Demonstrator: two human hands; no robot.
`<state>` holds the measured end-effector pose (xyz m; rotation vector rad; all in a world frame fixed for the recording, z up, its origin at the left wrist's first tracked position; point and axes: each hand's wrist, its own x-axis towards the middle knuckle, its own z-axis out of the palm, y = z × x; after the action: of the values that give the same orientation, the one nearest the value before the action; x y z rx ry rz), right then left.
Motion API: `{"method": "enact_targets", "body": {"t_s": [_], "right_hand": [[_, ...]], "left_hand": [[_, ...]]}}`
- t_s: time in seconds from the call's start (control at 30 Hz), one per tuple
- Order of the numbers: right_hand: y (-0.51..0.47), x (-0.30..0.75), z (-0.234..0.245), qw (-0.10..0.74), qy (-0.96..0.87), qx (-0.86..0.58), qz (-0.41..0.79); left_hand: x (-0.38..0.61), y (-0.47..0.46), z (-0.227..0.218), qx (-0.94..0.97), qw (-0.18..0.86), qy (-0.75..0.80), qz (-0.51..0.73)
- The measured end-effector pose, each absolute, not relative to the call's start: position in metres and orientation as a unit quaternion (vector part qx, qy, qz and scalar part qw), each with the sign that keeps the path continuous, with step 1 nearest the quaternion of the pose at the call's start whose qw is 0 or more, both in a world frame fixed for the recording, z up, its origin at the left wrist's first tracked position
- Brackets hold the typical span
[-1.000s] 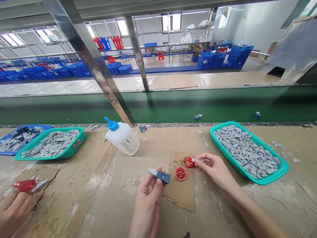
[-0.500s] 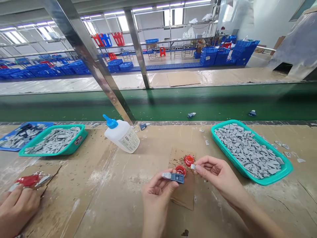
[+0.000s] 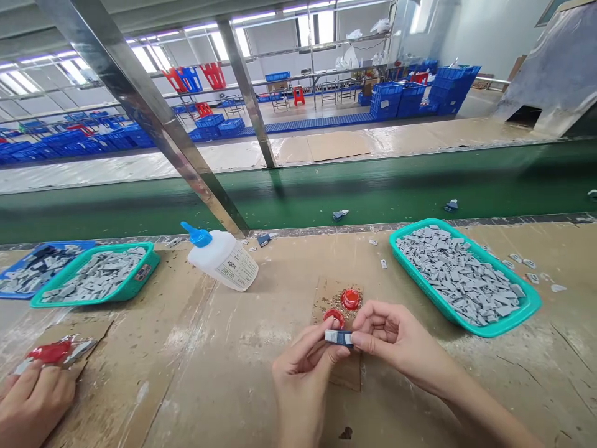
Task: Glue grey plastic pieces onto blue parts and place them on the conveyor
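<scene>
At lower left, a co-worker's hand [image 3: 32,404] rests beside a red-smeared plastic scrap [image 3: 49,352]. Mid-frame, the person's left hand [image 3: 303,387] and right hand [image 3: 396,341] are nearly closed, pinching a blue-grey plastic part [image 3: 339,338] between them, just below two red caps [image 3: 351,299]

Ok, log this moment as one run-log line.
left hand: holds blue block | right hand: holds blue block | nearby: two red caps

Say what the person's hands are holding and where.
Both hold one small dark-blue rectangular block with a pale grey end: the left hand pinches the pale end, the right hand the dark end.
</scene>
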<state>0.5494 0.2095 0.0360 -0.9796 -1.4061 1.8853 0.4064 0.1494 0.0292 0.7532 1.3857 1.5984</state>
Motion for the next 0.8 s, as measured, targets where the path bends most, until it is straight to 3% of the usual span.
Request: {"method": "enact_targets", "body": {"t_s": [0.17,0.3,0.4,0.47,0.57,0.63,0.7,0.8], "right_hand": [[0.208,0.550,0.031,0.281,-0.531,-0.348,0.719],[0.207,0.550,0.036,0.318,-0.519,-0.358,0.708],[0.219,0.565,0.046,0.297,-0.564,-0.370,0.676],[0.238,0.590,0.052,0.283,-0.625,-0.415,0.598],[0.277,0.640,0.054,0.317,-0.687,-0.571,0.319],[0.304,0.670,0.049,0.262,-0.709,-0.631,0.176],[0.327,0.687,0.040,0.177,-0.735,-0.643,0.126],[0.346,0.688,0.024,0.125,-0.749,-0.639,0.126]], "left_hand": [[0.409,0.151,0.030,0.365,0.422,0.564,0.609],[0.412,0.162,0.033,0.343,0.529,0.526,0.571],[0.407,0.177,0.034,0.360,0.565,0.519,0.530],[0.397,0.193,0.033,0.399,0.538,0.536,0.513],[0.375,0.229,0.028,0.470,0.441,0.581,0.497],[0.360,0.262,0.023,0.521,0.351,0.611,0.481],[0.347,0.298,0.017,0.546,0.294,0.630,0.467],[0.332,0.351,0.009,0.566,0.230,0.666,0.428]]}}
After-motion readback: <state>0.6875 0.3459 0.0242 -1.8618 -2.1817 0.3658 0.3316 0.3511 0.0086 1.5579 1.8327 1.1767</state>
